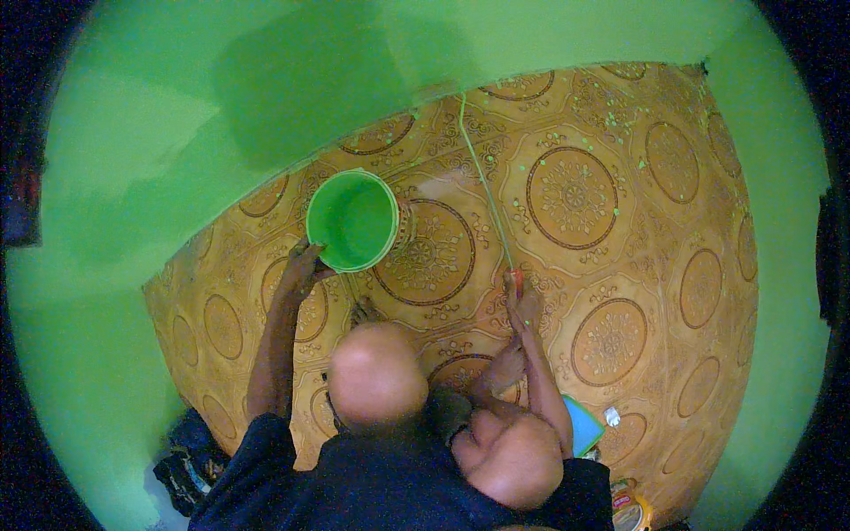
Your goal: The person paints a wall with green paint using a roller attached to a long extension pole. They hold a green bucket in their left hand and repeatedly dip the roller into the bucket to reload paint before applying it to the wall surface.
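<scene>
My left hand [307, 267] grips the rim of a plastic bucket [397, 222], its inside coated with green paint. The bucket is tilted with its mouth facing up towards the camera. In my right hand [521, 295] is the red handle [518, 281] of a paint tool with a long thin metal rod [488, 192]. The rod runs up to the foot of the green wall [299, 86]; whether a roller is at its far end cannot be told. My knees and bare feet are below my hands.
Patterned brown floor covering [571, 265] bears green paint spots at the upper right. Green walls stand around it. A blue object [584, 425], a crumpled white scrap [611, 416] and a yellow-rimmed roll or container [637, 514] lie lower right. Dark items [182, 474] lie lower left.
</scene>
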Tool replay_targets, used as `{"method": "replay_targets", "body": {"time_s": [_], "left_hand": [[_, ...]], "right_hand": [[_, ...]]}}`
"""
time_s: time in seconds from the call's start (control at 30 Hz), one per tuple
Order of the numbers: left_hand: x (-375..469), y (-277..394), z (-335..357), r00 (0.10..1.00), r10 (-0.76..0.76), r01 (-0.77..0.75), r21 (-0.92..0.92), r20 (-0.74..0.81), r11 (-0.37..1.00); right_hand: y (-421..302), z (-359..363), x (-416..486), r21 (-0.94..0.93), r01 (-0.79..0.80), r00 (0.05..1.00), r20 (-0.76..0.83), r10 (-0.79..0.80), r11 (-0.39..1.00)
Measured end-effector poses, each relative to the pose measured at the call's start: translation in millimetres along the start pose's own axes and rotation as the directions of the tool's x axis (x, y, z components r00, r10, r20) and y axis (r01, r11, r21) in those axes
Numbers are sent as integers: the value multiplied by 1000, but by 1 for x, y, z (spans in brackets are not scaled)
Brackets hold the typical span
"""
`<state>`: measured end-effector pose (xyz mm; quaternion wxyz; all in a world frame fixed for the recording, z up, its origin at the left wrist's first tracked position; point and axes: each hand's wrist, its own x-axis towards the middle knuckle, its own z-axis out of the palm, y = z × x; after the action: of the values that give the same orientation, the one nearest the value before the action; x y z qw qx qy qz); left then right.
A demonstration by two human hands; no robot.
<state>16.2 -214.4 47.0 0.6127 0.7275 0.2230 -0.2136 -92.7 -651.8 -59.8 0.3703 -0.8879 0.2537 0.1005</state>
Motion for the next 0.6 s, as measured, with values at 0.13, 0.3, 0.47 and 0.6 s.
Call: {"method": "replay_targets", "body": {"time_s": [0.13, 0.3, 0.47, 0.6], "left_hand": [[5, 0, -3, 996, -69, 59, -163, -57, 985], [0, 10, 3, 993, -107, 100, -124, -56, 987], [3, -11, -10, 959, 282, -281, 191, 26, 941], [-8, 17, 12, 996, -64, 62, -26, -69, 998]], "right_hand": [[-5, 13, 12, -89, -20, 994, 108, 29, 996], [-16, 18, 8, -6, -19, 999, 41, 20, 1000], [-20, 15, 1, 25, -51, 999, 9, 51, 998], [-80, -44, -19, 231, -25, 1000, -8, 27, 973]]}}
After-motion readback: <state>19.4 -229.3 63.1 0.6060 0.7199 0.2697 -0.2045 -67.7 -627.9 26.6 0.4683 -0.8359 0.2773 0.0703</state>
